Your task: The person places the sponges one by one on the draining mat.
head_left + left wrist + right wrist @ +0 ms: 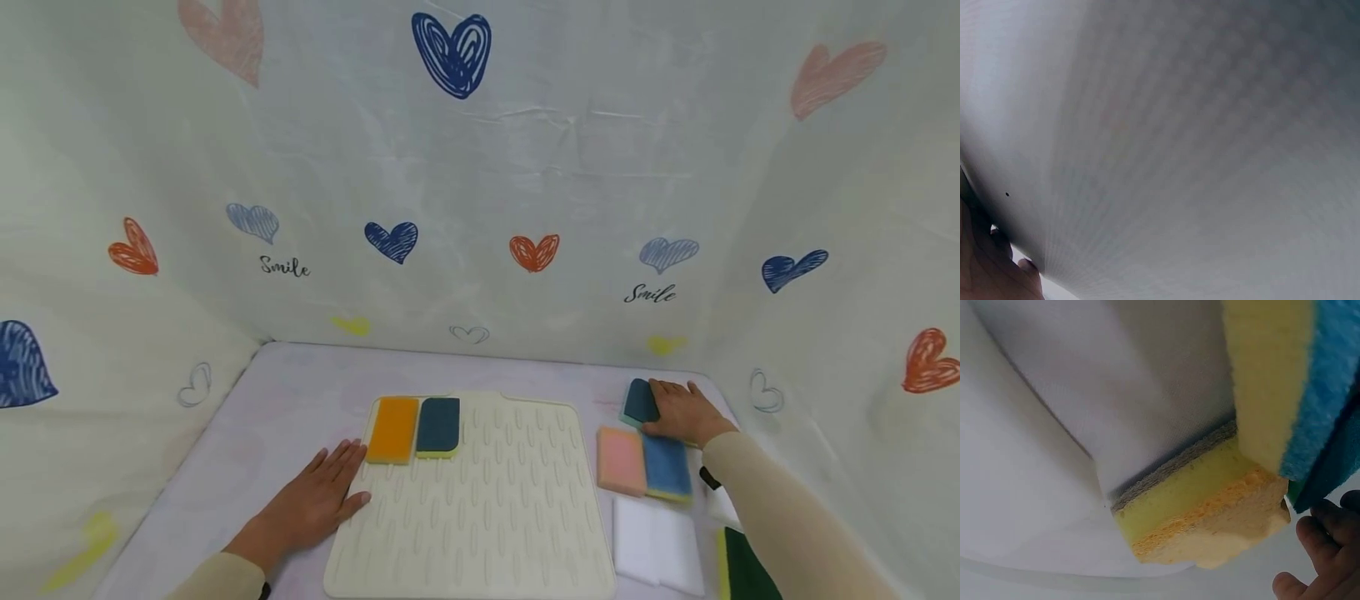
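Note:
In the head view my left hand (311, 496) lies flat at the left edge of a cream ridged mat (480, 533), fingers straight. Beside its fingertips an orange sponge (393, 429) lies on the mat, with a dark teal sponge (438, 425) just right of it. My right hand (684, 414) rests over another dark teal sponge (639, 402) at the back right, its fingers spread and thumb at the near side. In the right wrist view its fingertips are right at a dark teal edge. A blue-and-yellow sponge (666, 467) lies just below this hand.
Left of the blue sponge sits a pink sponge (621, 461). White pads (656, 542) lie nearer, and a dark green sponge (746, 562) is partly under the right sleeve. The right wrist view shows a tan-and-yellow layered sponge (1191, 519) near the table corner. Heart-printed cloth walls surround the table.

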Action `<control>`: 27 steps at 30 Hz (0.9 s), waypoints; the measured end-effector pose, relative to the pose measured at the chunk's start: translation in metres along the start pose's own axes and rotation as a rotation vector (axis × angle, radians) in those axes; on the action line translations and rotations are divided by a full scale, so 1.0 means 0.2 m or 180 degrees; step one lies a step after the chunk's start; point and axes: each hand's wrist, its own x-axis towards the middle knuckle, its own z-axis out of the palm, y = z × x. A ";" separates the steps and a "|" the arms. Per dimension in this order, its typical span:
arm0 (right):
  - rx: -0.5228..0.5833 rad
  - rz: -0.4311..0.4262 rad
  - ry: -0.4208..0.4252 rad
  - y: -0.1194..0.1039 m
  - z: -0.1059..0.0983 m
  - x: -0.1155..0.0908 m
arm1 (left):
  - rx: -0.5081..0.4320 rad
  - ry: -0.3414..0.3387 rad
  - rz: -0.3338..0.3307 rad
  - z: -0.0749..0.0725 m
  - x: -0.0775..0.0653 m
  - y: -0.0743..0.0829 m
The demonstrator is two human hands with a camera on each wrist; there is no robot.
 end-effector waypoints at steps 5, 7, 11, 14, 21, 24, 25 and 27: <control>0.0042 0.0141 0.0006 0.00 0.01 0.01 | -0.0010 -0.0007 -0.0001 0.00 0.01 0.01; 0.0032 0.0124 0.0089 0.00 0.01 0.00 | -0.0014 -0.0009 0.0001 0.00 0.00 0.01; -0.0051 -0.0156 0.0437 0.00 0.02 -0.02 | -0.0002 -0.0015 -0.0021 0.00 0.00 0.01; -0.0162 -0.0387 0.0718 0.02 0.02 -0.04 | 0.0020 0.0002 -0.0031 0.01 0.00 0.01; -0.0439 -0.0469 0.0789 0.11 0.00 -0.09 | 0.0030 0.0019 -0.0021 0.01 0.01 0.01; -0.0470 -0.0473 0.0774 0.13 0.01 -0.09 | 0.0057 0.0022 -0.0034 0.01 0.01 0.00; -0.0468 -0.0485 0.0789 0.14 0.02 -0.09 | 0.0067 0.0025 -0.0037 0.02 0.01 0.00; -0.0476 -0.0507 0.0829 0.14 0.03 -0.08 | 0.0087 0.0028 -0.0036 0.02 0.01 0.00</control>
